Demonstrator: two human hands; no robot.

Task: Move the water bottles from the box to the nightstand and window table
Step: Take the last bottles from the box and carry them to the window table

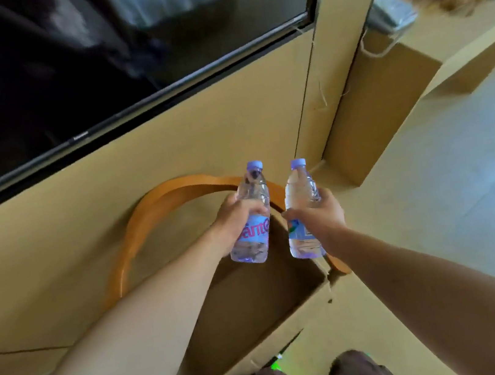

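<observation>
Around: a black television (93, 66) hangs on the beige wall panel (170, 154); below it is a curved orange chair back (159, 207), and under the hands an open cardboard box (252, 312).
Left grip: left hand (235, 221) wraps around the left bottle (249, 216), upright, above the box.
Right grip: right hand (320, 211) wraps around the right bottle (302, 211), just beside the other.
Room: pale tiled floor (446, 173) right of the box.

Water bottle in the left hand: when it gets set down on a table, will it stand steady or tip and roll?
The left-hand water bottle looks full, so probably heavy for its size and fairly steady upright. It is tall and narrow, so a knock could tip it, and its round body would likely roll. The thin clear plastic may flex under the left hand.
</observation>
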